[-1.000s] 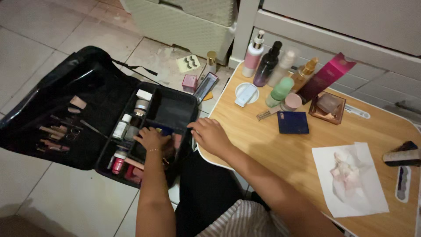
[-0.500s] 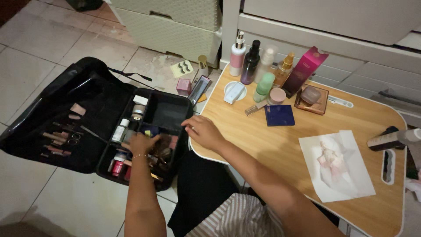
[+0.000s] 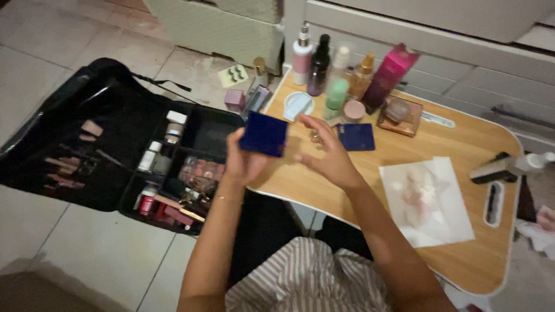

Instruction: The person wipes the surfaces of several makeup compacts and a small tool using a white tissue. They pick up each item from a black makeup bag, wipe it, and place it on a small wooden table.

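A: Over the near edge of the wooden lap table [image 3: 404, 173], the left hand [image 3: 243, 162] is up with a dark blue square compact [image 3: 263, 134] pinched at its lower corner, fingers closed on it.

B: Which way does it face?

A: Flat face to the camera, tipped a little so one corner rides high. It's square, so no real long axis to call.

B: And the right hand [image 3: 326, 153]?

A: Empty, fingers spread loosely, just right of the compact and apart from it. The left has it; the right is the nearer free one.

B: What's around them?

A: A second blue compact [image 3: 356, 137] lies flat on the table behind the right hand. Bottles [image 3: 319, 58] line the far edge. The open black makeup case [image 3: 115, 144] sits on the floor to the left.
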